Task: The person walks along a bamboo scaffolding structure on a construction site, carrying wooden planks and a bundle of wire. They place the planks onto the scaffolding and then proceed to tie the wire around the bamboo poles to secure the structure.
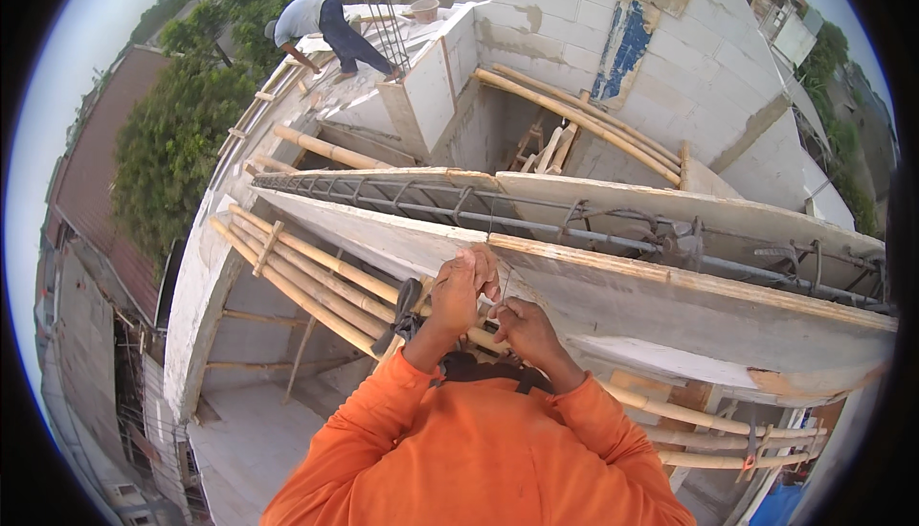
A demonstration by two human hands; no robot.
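In front of my chest, both hands work close together beside the board wall of a beam form (593,282). My left hand (461,287) is closed, its fingers curled near the board's top edge; what they hold is hidden. Lower and to the right, my right hand (528,333) is closed in a pinch. A thin wire (504,282) seems to run down to its fingertips. Inside the form lies a cage of steel rebar (459,202) with stirrups. A dark tool or strap (406,311) sits by my left wrist, partly hidden.
Bamboo poles (316,287) run below the form on the left, and more bamboo poles (713,421) on the right. Block walls (565,33) stand beyond. At the far left a person (321,28) bends over the roof edge near upright rebar (383,19). A bucket (424,11) stands behind.
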